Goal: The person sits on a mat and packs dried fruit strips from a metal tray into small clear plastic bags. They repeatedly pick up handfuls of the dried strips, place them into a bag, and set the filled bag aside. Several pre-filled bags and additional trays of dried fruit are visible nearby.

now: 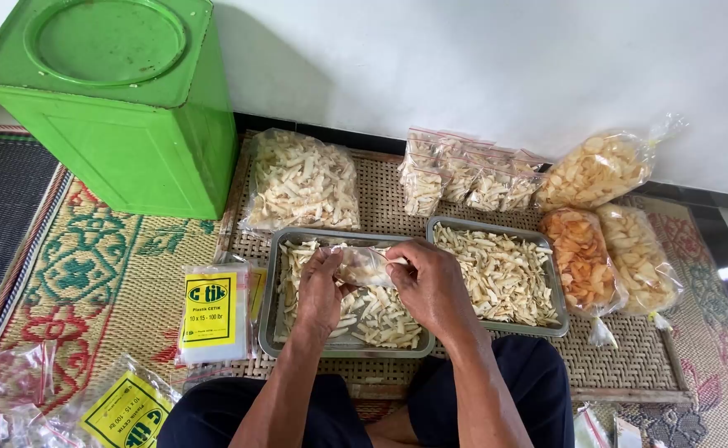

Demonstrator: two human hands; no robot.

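A: Both hands meet over the near metal tray [271, 328], the one half full of pale snack sticks [381, 319]. The left hand [321, 290] and the right hand [432, 286] hold a small clear bag [364, 265] between them, just above the sticks.

B: How is the grip on each side?

A: The left hand's fingers are pressed together, pinching the bag's left end. The right hand's fingers are closed on the other end, near the mouth, as far as I can judge; the thumb is hidden.

B: So what could go wrong?

A: The bag looks thin and slippery. If one pinch loosens while the mouth is unsealed, sticks could tip out. Over the tray that costs little, but a tilt toward the knees would drop them on the woven mat [613, 365].

B: Anything else?

A: The sticks look brittle, so a hard squeeze could snap them. A crumb caught in the closure could also leave it unsealed. The second tray [547, 328] sits just beside the right wrist, so a wide elbow move could nudge it. The pack of empty bags [214, 319] lies left of the tray, apart from both hands.
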